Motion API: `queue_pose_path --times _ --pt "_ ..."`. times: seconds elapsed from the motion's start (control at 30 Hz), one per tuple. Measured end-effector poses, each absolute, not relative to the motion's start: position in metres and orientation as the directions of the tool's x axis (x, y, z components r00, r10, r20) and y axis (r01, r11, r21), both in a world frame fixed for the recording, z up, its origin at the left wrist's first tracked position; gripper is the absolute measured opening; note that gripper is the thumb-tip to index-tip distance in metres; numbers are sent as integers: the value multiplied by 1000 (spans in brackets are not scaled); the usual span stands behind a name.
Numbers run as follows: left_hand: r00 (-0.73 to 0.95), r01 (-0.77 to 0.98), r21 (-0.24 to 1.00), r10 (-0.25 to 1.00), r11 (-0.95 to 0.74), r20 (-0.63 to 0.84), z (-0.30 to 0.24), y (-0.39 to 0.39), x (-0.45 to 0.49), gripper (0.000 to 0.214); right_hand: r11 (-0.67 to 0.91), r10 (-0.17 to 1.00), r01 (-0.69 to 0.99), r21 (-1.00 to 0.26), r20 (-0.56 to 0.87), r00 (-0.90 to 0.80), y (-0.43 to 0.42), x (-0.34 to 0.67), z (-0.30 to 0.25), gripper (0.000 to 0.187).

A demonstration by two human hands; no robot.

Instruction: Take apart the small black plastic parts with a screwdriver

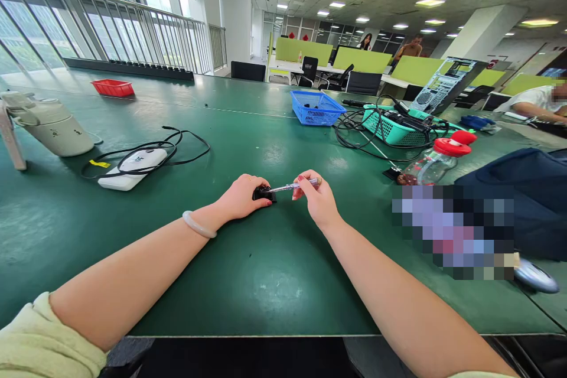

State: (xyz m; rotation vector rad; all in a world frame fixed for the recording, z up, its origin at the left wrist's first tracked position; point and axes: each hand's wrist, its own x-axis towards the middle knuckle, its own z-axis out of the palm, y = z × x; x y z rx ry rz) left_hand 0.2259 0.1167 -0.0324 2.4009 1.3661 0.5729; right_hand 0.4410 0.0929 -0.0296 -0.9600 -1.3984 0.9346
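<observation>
My left hand [243, 196] rests on the green table [248, 271] with its fingers closed around a small black part [264, 193]. My right hand [315, 196] pinches a thin clear-handled screwdriver [293, 186]. The tool's metal tip points left into the black part. A pale bangle sits on my left wrist. Both hands are close together near the table's middle.
A white device with a black cable [133, 166] and a cream jug [48, 124] lie at the left. Blue basket [316, 107], teal basket with cables [394, 127], red-capped bottle [436, 159] and dark bag [527, 201] stand at the right. A red tray [113, 88] sits far back. Another person's arm [531, 107] rests at far right.
</observation>
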Motion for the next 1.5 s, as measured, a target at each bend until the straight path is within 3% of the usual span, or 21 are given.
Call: queue_pose_path --times 0.2,0.53,1.33,1.43,1.5 --pt "466 732 462 862 -502 199 -33 117 226 33 372 922 106 -922 380 66 91 443 -26 25" --pt "470 737 446 859 -508 204 -36 118 225 32 565 815 316 -762 575 -73 71 439 -14 18" --pt "471 737 446 860 -507 199 -35 119 226 34 650 737 488 -583 639 -219 67 439 -9 15" --pt "474 734 447 857 -511 201 -37 120 226 34 680 711 516 -521 640 -291 65 437 -8 14" --pt "472 734 447 857 -512 206 -38 121 226 33 745 641 526 -411 659 -393 63 434 -10 16"
